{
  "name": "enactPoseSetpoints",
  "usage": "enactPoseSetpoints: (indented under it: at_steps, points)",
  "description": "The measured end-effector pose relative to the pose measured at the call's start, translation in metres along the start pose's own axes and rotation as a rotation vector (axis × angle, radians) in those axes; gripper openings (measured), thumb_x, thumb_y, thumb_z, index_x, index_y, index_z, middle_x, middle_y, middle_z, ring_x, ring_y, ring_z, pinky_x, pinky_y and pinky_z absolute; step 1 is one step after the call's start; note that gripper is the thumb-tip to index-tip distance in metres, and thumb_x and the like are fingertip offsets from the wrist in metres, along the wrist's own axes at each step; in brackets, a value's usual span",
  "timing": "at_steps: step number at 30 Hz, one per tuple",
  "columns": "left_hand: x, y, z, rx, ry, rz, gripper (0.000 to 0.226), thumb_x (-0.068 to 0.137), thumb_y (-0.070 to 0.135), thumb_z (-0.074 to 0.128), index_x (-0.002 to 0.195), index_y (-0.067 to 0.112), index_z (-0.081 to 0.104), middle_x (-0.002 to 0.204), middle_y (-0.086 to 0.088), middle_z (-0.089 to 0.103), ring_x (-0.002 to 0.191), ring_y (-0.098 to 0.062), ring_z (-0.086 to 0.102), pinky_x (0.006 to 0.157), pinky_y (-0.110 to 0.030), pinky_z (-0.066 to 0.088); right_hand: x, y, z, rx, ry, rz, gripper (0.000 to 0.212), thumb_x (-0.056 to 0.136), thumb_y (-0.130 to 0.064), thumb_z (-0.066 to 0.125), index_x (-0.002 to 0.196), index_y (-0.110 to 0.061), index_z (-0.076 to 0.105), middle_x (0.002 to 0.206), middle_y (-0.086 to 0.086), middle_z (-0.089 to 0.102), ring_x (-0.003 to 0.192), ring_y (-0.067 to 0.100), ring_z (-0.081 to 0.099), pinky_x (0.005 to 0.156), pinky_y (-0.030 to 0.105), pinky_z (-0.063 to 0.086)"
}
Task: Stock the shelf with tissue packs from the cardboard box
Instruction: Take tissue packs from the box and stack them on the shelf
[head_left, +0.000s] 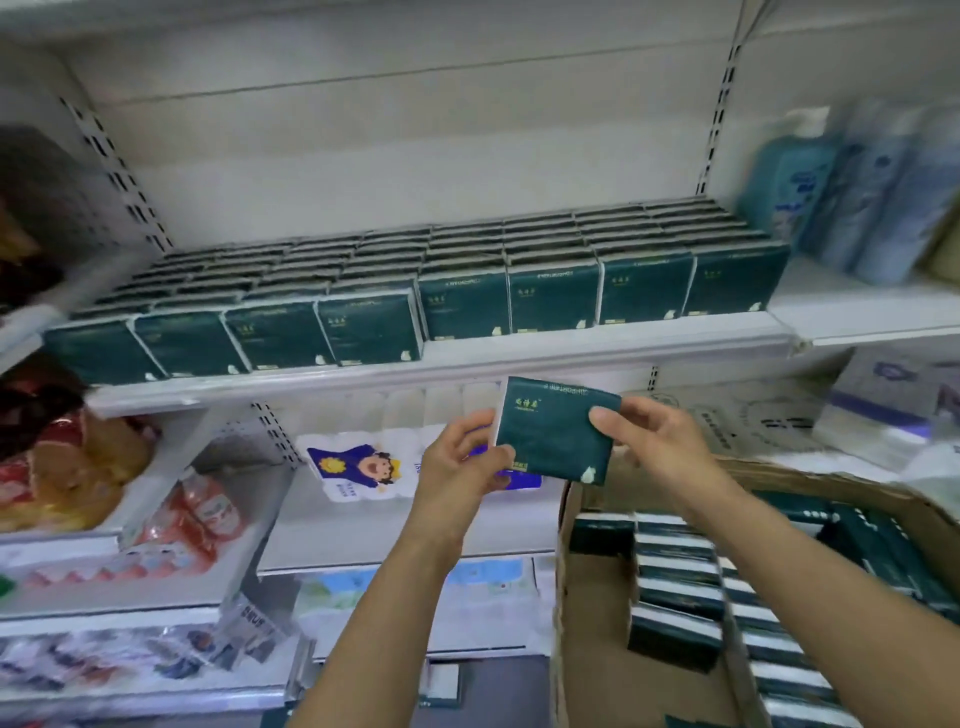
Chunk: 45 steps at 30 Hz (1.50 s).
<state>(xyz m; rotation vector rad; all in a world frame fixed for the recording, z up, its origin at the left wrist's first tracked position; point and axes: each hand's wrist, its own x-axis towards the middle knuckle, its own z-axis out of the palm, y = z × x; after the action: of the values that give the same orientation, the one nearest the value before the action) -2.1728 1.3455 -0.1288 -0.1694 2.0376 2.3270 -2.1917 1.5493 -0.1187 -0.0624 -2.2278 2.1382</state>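
Note:
A dark green tissue pack (553, 431) is held up in front of the shelf, below its front edge. My left hand (460, 462) pinches the pack's lower left corner. My right hand (649, 441) grips its right edge, thumb on the front. The white shelf (467, 358) above carries several rows of the same green packs (467, 301), standing upright and filling it from left to right. At the lower right the open cardboard box (563, 519) holds several more green packs (675, 587) in rows.
Blue bottles (857, 192) stand on the shelf to the right. White toilet roll packs (363, 462) lie on the shelf below. Red and orange packaged goods (78, 457) fill the left shelves. A brown carton (748, 410) and purple-white boxes (883, 405) sit behind the cardboard box.

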Motion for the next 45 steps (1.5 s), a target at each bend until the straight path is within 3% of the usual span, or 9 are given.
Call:
enactPoseSetpoints:
  at_steps: [5,9,13,19,27,34,38,41,45]
  points:
    - [0.033,0.027,-0.038,0.256,0.079,0.229,0.033,0.09,0.013,0.065,0.12,0.025,0.06,0.125,0.009,0.061,0.114,-0.011,0.057,0.082,-0.016,0.049,0.034,-0.026,0.035,-0.077,0.056,-0.131,0.015,0.083,-0.015,0.074,0.087,-0.027,0.067,0.086,0.01,0.068,0.072,0.009,0.057,0.07,0.034,0.05]
    - [0.069,0.045,-0.074,0.815,0.198,0.576,0.038,0.088,0.012,0.064,0.123,0.024,0.058,0.151,0.008,0.037,0.144,-0.012,0.024,0.117,-0.028,0.02,0.064,-0.048,0.059,-0.084,0.16,-0.264,0.032,0.082,-0.014,0.075,0.108,-0.027,0.062,0.091,0.001,0.062,0.079,0.008,0.056,0.071,0.011,0.05]
    - [0.099,0.066,-0.098,1.122,0.261,0.739,0.046,0.087,0.011,0.062,0.132,0.017,0.055,0.155,0.001,0.032,0.147,-0.017,0.016,0.121,-0.04,0.012,0.1,-0.052,0.078,-0.131,0.16,-0.308,0.033,0.081,-0.014,0.076,0.109,-0.026,0.063,0.097,0.005,0.062,0.085,0.01,0.056,0.082,0.023,0.051]
    - [0.129,0.078,-0.11,1.391,0.213,0.748,0.067,0.089,0.019,0.063,0.149,0.018,0.032,0.159,0.001,0.023,0.149,-0.017,0.012,0.119,-0.031,-0.006,0.128,-0.042,0.1,-0.256,0.181,-0.304,0.02,0.081,-0.014,0.076,0.101,-0.015,0.07,0.086,0.005,0.059,0.076,0.013,0.051,0.073,0.023,0.046]
    - [0.146,0.076,-0.116,1.432,0.225,0.758,0.069,0.089,0.017,0.065,0.149,0.019,0.031,0.157,0.002,0.028,0.146,-0.016,0.021,0.117,-0.028,-0.006,0.136,-0.037,0.119,-0.313,0.285,-0.277,0.029,0.085,-0.016,0.073,0.111,-0.014,0.062,0.088,-0.007,0.058,0.079,0.005,0.054,0.069,0.005,0.041]
    - [0.151,0.072,-0.118,1.442,0.226,0.781,0.07,0.082,0.017,0.072,0.145,0.015,0.039,0.152,-0.002,0.038,0.143,-0.021,0.03,0.119,-0.034,0.003,0.131,-0.038,0.121,-0.362,0.3,-0.252,0.026,0.084,-0.018,0.073,0.105,-0.015,0.059,0.089,-0.007,0.058,0.08,0.008,0.056,0.07,0.012,0.046]
    - [0.138,0.072,-0.104,1.327,0.235,0.84,0.064,0.083,0.018,0.069,0.141,0.011,0.043,0.147,-0.005,0.043,0.139,-0.022,0.035,0.119,-0.038,0.016,0.115,-0.029,0.113,-0.343,0.273,-0.289,0.036,0.085,-0.02,0.072,0.118,-0.016,0.058,0.11,-0.003,0.061,0.097,0.01,0.058,0.08,0.02,0.048]
    - [0.106,0.066,-0.075,1.082,0.153,0.917,0.048,0.088,0.013,0.061,0.135,0.017,0.05,0.138,0.002,0.051,0.126,-0.013,0.043,0.099,-0.026,0.038,0.094,-0.022,0.097,-0.385,0.292,-0.397,0.026,0.088,-0.02,0.068,0.113,-0.018,0.061,0.107,-0.005,0.062,0.094,0.006,0.057,0.073,0.011,0.043]
    - [0.068,0.03,-0.029,0.998,-0.035,0.882,0.04,0.092,0.017,0.058,0.131,0.028,0.051,0.126,0.011,0.055,0.104,-0.002,0.054,0.077,-0.02,0.049,0.062,-0.011,0.061,-0.441,0.264,-0.447,0.014,0.091,-0.017,0.064,0.105,-0.015,0.064,0.095,-0.007,0.062,0.083,-0.003,0.054,0.068,0.005,0.039]
